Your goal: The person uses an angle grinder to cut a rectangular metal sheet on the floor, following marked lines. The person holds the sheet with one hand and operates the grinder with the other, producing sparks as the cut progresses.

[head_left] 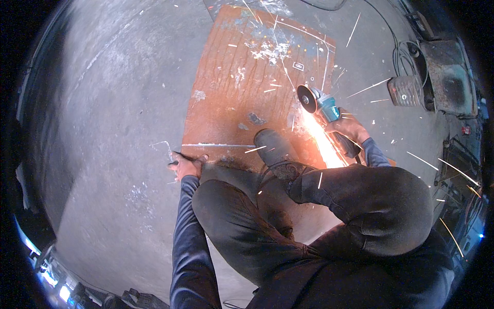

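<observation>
A rusty brown metal sheet [226, 108] lies on the floor in front of me, with a pale straight line across its near part. My right hand [349, 127] is wrapped round the teal and black body of an angle grinder [326, 107]. Its dark disc is at the upper left end, over the sheet's right part. A bright stream of sparks pours from the disc back toward my right knee. My left hand [189, 166] grips the sheet's near left corner, thumb and fingers spread apart; the fingertips are partly hidden. My boot [275, 148] rests on the sheet.
To the right stand a ribbed metal container [405, 91] and a dark, stained metal box [448, 77], with a coiled cable [405, 57] beside them. Metal frames line the right rim. Grey concrete floor [113, 129] stretches to the left. Sparks fly across the right side.
</observation>
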`<state>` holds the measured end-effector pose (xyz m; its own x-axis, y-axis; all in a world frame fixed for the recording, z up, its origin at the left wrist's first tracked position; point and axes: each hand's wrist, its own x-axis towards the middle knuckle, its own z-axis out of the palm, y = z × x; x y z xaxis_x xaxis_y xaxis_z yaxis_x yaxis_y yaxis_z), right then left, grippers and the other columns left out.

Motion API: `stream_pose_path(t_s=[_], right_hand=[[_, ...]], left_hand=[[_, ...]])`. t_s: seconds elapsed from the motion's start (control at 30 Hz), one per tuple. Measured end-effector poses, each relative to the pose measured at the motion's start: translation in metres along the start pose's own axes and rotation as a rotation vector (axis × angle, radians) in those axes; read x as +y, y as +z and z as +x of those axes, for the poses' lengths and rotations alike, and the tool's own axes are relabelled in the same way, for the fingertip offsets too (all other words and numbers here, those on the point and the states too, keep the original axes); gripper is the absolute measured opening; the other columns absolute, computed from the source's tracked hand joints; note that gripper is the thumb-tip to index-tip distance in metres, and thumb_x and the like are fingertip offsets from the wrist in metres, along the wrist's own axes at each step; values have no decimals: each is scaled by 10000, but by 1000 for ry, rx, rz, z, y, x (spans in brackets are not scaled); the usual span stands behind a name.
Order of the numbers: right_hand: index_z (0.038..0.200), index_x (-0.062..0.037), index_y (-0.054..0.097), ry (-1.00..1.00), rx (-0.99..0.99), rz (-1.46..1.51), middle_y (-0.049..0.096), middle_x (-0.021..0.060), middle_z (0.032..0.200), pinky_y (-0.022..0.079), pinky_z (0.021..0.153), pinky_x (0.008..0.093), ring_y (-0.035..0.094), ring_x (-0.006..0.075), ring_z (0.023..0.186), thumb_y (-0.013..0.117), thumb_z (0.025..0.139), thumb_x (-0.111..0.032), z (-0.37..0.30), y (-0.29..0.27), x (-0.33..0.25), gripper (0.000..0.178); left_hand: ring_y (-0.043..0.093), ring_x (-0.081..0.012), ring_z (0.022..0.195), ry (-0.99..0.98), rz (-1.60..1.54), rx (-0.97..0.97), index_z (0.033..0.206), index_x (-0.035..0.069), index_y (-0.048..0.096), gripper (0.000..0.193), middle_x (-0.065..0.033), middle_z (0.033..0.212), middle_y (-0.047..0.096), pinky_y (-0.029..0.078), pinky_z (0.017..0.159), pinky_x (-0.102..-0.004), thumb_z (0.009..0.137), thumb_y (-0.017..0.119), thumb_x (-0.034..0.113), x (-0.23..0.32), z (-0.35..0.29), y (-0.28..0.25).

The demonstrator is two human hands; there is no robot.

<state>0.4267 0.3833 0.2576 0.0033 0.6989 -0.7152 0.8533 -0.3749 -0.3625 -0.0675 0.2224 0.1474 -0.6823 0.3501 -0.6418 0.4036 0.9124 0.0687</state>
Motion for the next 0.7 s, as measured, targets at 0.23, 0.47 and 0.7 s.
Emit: stream_pose_path(t_s=[0.23,0.47,0.7], right_hand=[[1341,18,603,54,3,-89,715,225,1248,536,998,430,701,364,1144,877,663,-323,6,4,-3,807],[1334,21,611,85,13,-55,728,224,1229,550,974,430,713,360,1123,877,658,-321,5,2,2,803],[1376,15,589,111,4,-88,702,239,1292,544,985,440,698,370,1153,870,652,-345,8,1,-11,856]], left_hand=[[366,-566,1494,6,-26,12,1699,90,26,1485,-424,1672,109,269,1241,-641,639,989,483,-10,3,3],[368,-596,1476,-13,-10,-5,1697,83,21,1492,-424,1674,82,260,1245,-644,636,992,478,-3,0,0],[417,-596,1447,4,-34,3,1697,82,18,1485,-425,1674,73,242,1253,-647,641,989,465,-2,-3,-3]])
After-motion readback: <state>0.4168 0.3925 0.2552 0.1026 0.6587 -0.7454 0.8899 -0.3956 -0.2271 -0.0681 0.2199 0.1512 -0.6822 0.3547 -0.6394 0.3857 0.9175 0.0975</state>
